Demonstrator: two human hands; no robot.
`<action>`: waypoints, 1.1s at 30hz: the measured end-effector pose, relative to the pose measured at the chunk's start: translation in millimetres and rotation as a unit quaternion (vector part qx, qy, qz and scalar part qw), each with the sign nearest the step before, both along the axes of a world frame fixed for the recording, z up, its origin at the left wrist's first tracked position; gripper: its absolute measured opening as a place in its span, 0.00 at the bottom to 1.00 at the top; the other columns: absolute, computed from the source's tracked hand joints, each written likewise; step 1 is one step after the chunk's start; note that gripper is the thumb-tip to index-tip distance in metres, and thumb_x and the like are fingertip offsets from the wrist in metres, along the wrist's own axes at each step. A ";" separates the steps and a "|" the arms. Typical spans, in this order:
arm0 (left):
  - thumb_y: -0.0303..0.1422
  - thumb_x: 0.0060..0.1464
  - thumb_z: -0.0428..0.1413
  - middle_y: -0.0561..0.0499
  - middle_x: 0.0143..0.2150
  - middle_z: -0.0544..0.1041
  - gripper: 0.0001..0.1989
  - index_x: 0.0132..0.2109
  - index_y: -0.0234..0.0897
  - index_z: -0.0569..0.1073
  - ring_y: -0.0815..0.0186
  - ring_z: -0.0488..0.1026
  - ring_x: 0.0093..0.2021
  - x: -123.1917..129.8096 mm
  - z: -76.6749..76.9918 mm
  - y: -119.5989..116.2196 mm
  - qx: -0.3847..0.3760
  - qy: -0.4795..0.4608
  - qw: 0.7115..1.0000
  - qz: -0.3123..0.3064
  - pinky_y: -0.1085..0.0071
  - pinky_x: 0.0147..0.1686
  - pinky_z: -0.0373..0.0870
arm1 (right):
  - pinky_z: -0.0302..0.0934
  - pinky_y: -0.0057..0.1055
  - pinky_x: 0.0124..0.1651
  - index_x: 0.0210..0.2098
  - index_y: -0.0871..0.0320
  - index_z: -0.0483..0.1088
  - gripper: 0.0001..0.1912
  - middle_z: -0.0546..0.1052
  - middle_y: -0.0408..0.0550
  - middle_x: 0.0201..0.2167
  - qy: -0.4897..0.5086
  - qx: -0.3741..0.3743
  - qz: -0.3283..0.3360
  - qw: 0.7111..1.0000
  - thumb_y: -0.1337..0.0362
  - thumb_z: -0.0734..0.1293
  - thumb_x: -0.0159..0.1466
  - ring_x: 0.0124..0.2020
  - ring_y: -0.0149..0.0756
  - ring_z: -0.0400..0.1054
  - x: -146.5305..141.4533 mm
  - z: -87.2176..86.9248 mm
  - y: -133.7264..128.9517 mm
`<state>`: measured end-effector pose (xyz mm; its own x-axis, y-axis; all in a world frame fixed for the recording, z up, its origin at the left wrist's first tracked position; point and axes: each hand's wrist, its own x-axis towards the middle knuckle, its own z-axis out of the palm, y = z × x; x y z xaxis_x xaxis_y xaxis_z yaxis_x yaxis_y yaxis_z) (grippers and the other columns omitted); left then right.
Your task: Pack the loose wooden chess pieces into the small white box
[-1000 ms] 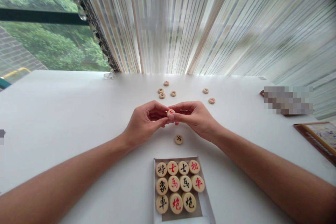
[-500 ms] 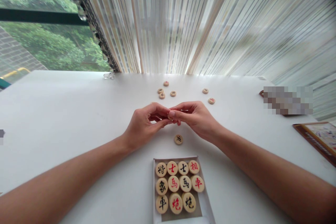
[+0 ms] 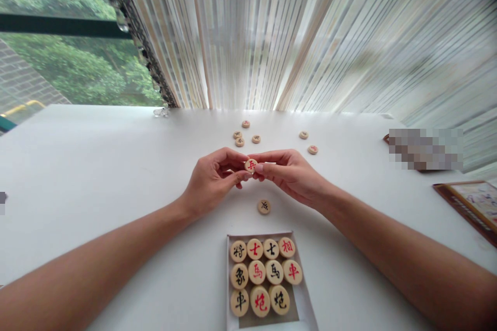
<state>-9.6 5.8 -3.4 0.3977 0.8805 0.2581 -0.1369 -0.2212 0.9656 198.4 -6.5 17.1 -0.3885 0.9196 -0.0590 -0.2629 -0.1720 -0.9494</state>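
A round wooden piece with a red character (image 3: pixel 251 166) is held upright between my two hands, its face toward me. My left hand (image 3: pixel 217 178) pinches its left side with thumb and fingers. My right hand (image 3: pixel 289 173) grips its right side, thumb over the edge. On the table just below lies a piece with a black character (image 3: pixel 264 207). Nearer to me stands an open white box (image 3: pixel 302 289) holding rows of pieces with red and black characters, such as a red one (image 3: pixel 260 301) at the front.
Beyond my hands, several loose pieces lie on the white table (image 3: pixel 116 165), among them a red-marked one (image 3: pixel 312 150) to the right. A small clear object (image 3: pixel 160 112) sits at the back edge. A brown-bordered card (image 3: pixel 471 207) is at the far right; curtains hang behind.
The held piece, mostly covered by my fingers before, now shows its red face. My left fingers have shifted slightly left and apart from my right hand's fingers.
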 end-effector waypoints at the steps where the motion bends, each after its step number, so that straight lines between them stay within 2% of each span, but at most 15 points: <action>1: 0.33 0.53 0.73 0.44 0.38 0.85 0.17 0.47 0.31 0.78 0.60 0.84 0.38 -0.1 0.3 0.4 -0.003 -0.001 1.000 -0.004 0.72 0.32 0.80 | 0.64 0.31 0.43 0.43 0.58 0.86 0.15 0.83 0.51 0.36 -0.004 0.008 0.002 1.000 0.61 0.82 0.57 0.37 0.31 0.72 0.2 -0.5 0.1; 7: 0.32 0.53 0.73 0.44 0.37 0.85 0.17 0.47 0.31 0.78 0.62 0.83 0.36 -0.3 1.1 0.2 -0.005 -0.004 1.000 -0.014 0.72 0.32 0.80 | 0.63 0.31 0.41 0.43 0.60 0.85 0.17 0.82 0.51 0.35 -0.041 0.038 -0.005 0.998 0.60 0.82 0.57 0.37 0.32 0.72 -0.5 -4.9 1.2; 16: 0.33 0.59 0.69 0.46 0.38 0.83 0.14 0.49 0.31 0.80 0.65 0.82 0.37 1.4 -0.6 -4.4 0.034 0.037 0.999 -0.016 0.73 0.36 0.81 | 0.67 0.28 0.31 0.33 0.64 0.82 0.23 0.81 0.50 0.28 -0.091 0.031 -0.053 0.994 0.56 0.87 0.45 0.27 0.31 0.73 -5.3 -4.5 -1.7; 24: 0.36 0.60 0.68 0.46 0.41 0.83 0.14 0.50 0.32 0.80 0.64 0.83 0.39 -1.6 -1.0 -3.0 0.058 0.070 0.996 -0.018 0.70 0.40 0.82 | 0.70 0.27 0.27 0.33 0.64 0.79 0.25 0.80 0.49 0.24 -0.090 0.012 -0.042 0.995 0.51 0.85 0.49 0.23 0.31 0.74 -6.1 -3.9 -2.8; 33: 0.33 0.56 0.71 0.46 0.38 0.84 0.14 0.46 0.31 0.80 0.65 0.82 0.35 1.1 1.8 -2.5 0.023 0.024 0.999 -0.014 0.73 0.34 0.81 | 0.71 0.25 0.29 0.35 0.64 0.78 0.24 0.81 0.50 0.28 -0.050 0.020 -0.002 0.999 0.50 0.83 0.54 0.25 0.30 0.75 -5.2 -3.5 -2.7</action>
